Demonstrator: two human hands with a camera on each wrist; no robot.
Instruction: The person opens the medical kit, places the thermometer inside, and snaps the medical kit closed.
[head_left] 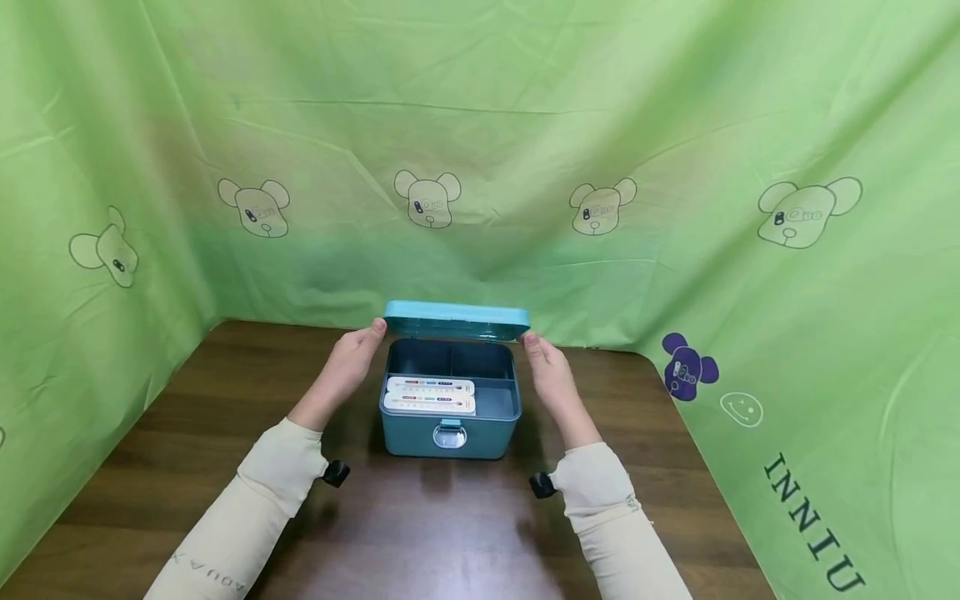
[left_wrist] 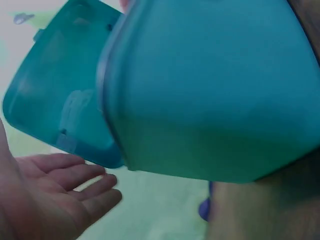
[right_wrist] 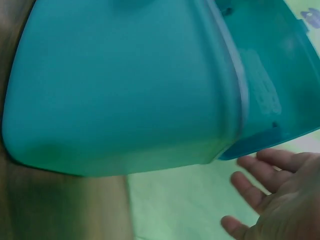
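A teal storage box [head_left: 442, 440] stands on the table with its lid [head_left: 457, 314] raised and tilted back at the far side. At the lid's left end is my left hand [head_left: 351, 360], thumb up by the edge. My right hand [head_left: 551, 375] is at the right end in much the same way. Both wrist views show fairly straight fingers [left_wrist: 75, 175] close behind the lid's edge. Two white flat packs [head_left: 429, 402] with small coloured print lie in the front left compartment. A latch [head_left: 450, 435] with a clear loop sits on the box's front.
The brown wooden table [head_left: 438, 533] surrounds the box. Green cloth [head_left: 480, 108] printed with bear heads hangs close behind the table and along both sides. Dark wrist-camera mounts [head_left: 337, 473] stick out inward from both cream sleeves.
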